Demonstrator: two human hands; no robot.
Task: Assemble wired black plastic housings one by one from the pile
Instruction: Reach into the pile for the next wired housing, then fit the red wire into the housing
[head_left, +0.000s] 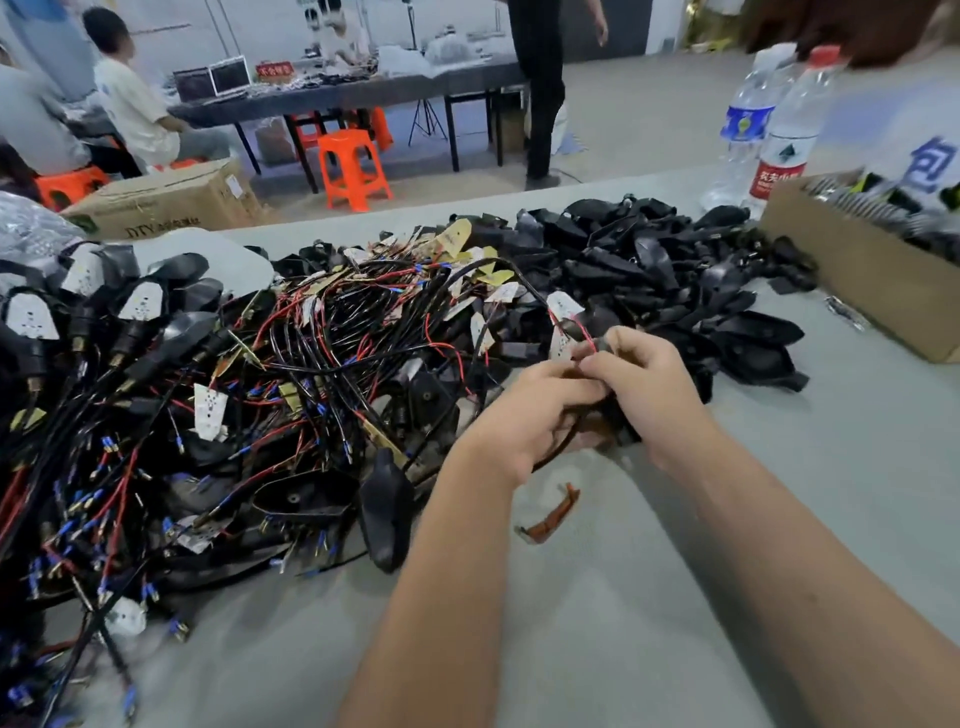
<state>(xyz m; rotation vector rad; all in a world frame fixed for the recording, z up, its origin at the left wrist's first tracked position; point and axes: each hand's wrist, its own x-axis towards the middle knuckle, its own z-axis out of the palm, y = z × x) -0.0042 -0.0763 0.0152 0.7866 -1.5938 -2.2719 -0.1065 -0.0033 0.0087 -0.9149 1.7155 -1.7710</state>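
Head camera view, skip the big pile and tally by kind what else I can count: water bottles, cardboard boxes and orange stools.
Water bottles: 2, one blue-labelled, one red-labelled
Cardboard boxes: 2, one on the table, one on the floor
Orange stools in plain view: 2, one free, one occupied
Total: 6

Two clear plastic water bottles (763, 124) are stood side by side at the far right of the grey table (779, 519), just beside an open brown cardboard box (857, 280). A small curved orange plastic strip (550, 514) is laid on the table. An orange plastic stool (353, 169) is set on the floor beyond, beside a printed cardboard carton (166, 200).
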